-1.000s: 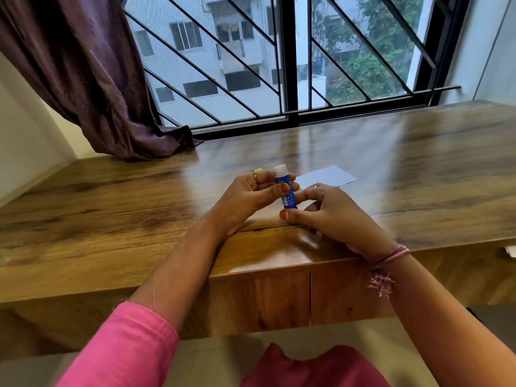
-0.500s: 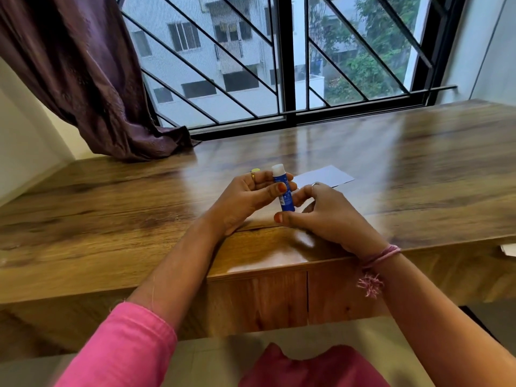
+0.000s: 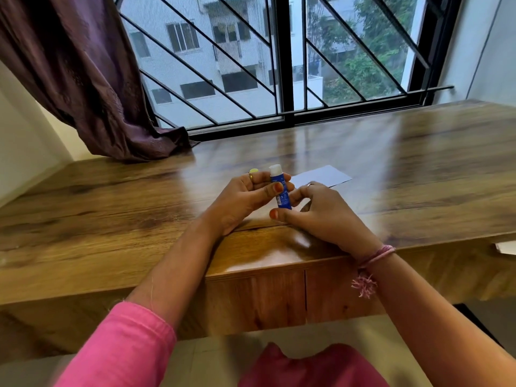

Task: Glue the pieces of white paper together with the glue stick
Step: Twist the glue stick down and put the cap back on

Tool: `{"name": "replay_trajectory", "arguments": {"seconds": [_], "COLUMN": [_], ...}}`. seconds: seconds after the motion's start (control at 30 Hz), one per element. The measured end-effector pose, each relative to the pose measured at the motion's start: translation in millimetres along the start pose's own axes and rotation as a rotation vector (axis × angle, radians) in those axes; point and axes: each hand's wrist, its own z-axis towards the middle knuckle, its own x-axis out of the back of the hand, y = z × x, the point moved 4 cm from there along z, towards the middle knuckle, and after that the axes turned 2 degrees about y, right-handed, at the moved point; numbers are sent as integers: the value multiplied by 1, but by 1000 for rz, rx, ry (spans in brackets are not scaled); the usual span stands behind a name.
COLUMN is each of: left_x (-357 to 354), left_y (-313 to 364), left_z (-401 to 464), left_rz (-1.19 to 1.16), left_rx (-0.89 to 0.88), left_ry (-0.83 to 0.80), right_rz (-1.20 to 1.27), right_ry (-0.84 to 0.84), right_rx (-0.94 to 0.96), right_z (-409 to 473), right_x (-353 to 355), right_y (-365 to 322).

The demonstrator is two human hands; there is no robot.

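Note:
A blue glue stick with its white glue tip exposed stands upright between both hands over the wooden desk. My left hand grips its barrel with thumb and fingers. A small yellow object, perhaps the cap, shows behind those fingers. My right hand pinches the stick's base with thumb and curled fingers. A white piece of paper lies flat on the desk just beyond my right hand, partly hidden by it.
A black window grille runs along the desk's far edge. A purple curtain drapes onto the back left corner. Another white scrap pokes in at the right edge, by the desk's front edge.
Both hands hold the glue stick much as before. The right fingers have shifted slightly around its base; the white tip looks about the same height.

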Motion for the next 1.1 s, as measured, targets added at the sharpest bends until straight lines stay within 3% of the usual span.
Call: {"name": "replay_trajectory", "arguments": {"seconds": [0.17,0.3,0.7,1.1], "left_x": [-1,-4,-6,-6], "left_y": [-2,-2,-1,-3], "left_z": [0,0,0,0], "left_rz": [46,69,99,64], "left_rx": [15,19,-7,26], "left_ry": [-24,-44,-13,-3], "right_rz": [62,34,-224,-164], "right_ry": [-109,-47,31,104], "right_rx": [-18,-108,1,-4], "right_z": [0,1,2,1], "right_x": [-2,1,1,1], "right_y": [-1,5,-7,-3]}}
